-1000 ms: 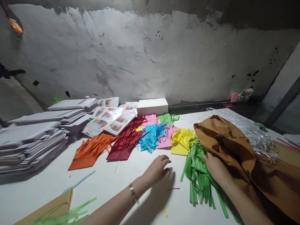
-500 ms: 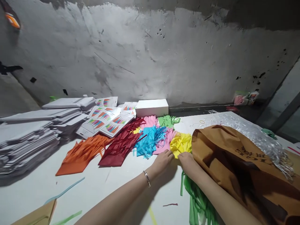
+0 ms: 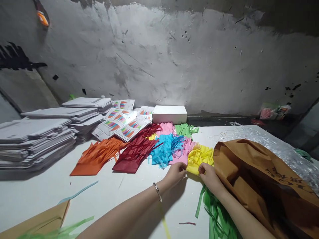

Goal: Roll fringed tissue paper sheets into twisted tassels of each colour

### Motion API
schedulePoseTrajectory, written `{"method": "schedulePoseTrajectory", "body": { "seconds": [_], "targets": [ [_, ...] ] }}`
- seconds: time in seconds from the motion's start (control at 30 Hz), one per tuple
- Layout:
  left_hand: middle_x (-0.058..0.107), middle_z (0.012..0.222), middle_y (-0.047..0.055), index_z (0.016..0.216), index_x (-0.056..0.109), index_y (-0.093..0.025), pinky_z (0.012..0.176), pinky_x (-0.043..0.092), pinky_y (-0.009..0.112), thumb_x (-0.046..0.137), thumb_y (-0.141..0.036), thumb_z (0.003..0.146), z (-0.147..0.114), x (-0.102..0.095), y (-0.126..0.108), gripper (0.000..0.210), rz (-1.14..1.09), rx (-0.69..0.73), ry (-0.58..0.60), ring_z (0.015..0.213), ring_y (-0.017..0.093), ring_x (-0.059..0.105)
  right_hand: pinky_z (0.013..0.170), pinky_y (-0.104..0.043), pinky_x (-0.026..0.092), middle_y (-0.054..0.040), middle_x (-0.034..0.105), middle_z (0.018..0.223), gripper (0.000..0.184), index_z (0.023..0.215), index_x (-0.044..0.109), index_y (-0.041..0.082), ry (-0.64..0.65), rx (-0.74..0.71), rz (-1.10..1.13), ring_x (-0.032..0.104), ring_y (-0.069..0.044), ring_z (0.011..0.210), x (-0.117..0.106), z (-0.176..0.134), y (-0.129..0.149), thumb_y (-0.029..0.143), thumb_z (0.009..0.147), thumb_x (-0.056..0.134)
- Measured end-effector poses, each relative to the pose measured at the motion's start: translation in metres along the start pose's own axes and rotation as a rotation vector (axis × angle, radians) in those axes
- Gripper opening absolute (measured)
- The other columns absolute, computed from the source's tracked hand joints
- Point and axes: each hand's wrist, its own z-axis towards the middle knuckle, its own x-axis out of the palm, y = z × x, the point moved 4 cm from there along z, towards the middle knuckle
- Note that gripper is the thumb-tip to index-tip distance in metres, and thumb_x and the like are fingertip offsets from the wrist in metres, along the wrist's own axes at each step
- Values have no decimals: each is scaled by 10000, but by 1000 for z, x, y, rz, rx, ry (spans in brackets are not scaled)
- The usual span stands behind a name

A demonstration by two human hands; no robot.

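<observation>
Envelope (image 3: pixel 37 220): lower left, cut off by the frame.
Green fringe (image 3: pixel 214 207): partly behind the right forearm, cut off below.
Left hand (image 3: pixel 175 174): fingers clamped on the yellow fringe's near left corner, tips partly hidden.
Right hand (image 3: pixel 209 177): fingers pinched on its near right edge.
Yellow fringe (image 3: pixel 198 155): on the bench (image 3: pixel 134 205), between hands and bag (image 3: pixel 239 157).
Bag print: creased, unreadable.
Box (image 3: pixel 169 114): behind, contents hidden.

Can pass over flat white tabletop (image 3: pixel 112 189), ctr-L; blocked R by crumpled brown bag (image 3: pixel 251 159), fwd by yellow fringed bundle (image 3: pixel 195 156).
</observation>
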Motion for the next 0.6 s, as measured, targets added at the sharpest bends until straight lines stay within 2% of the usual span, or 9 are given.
{"method": "schedulePoseTrajectory", "body": {
  "seconds": [0.2, 0.3, 0.37, 0.43, 0.5, 0.6],
  "targets": [
    [682, 1126, 73, 1147, 648, -144, 831, 589, 407, 631, -335, 975, 6, 6, 6, 258, -81, -46, 35, 960, 213, 683, 754, -338, 574, -28, 671, 997, 210, 1064, 645, 148, -39, -31, -54, 665, -155, 834, 3, -1, -3, 341, 982, 636],
    [680, 1147, 76, 1146, 652, -148, 856, 582, 420, 634, -333, 972, 5, 6, 6, 255, -88, -23, 32, 986, 219, 678, 875, -402, 533, -52, 664, 1085, 243, 1119, 636, 165, -49, -151, -95, 646, -204, 984, -5, -4, 11, 321, 937, 678],
    [680, 1150, 77, 1145, 654, -149, 860, 580, 421, 631, -334, 973, 4, 6, 5, 253, -82, -7, 31, 990, 219, 676, 1012, -434, 449, -84, 639, 1233, 408, 1292, 571, 193, -52, -269, -119, 584, -237, 1163, -9, -5, 26, 237, 902, 682],
    [680, 1145, 76, 1143, 653, -148, 858, 580, 421, 630, -336, 974, 3, 6, 4, 253, -70, 8, 34, 988, 220, 676, 1091, -432, 363, -93, 624, 1308, 595, 1435, 465, 219, -35, -383, -152, 538, -235, 1246, -11, -4, 41, 156, 876, 657],
    [683, 1132, 73, 1138, 654, -145, 848, 582, 415, 631, -337, 974, 2, 7, 3, 253, -56, 23, 44, 972, 216, 679, 1105, -471, 318, -86, 670, 1226, 642, 1473, 438, 229, -12, -462, -206, 562, -254, 1206, -11, -1, 52, 154, 873, 652],
    [691, 1103, 66, 1120, 660, -142, 830, 586, 403, 634, -337, 972, 0, 10, 1, 246, -34, 52, 75, 938, 207, 685, 1077, -556, 273, -99, 711, 1056, 512, 1429, 513, 200, -18, -500, -305, 588, -312, 1119, -14, 3, 57, 220, 929, 619]
  ]
}}
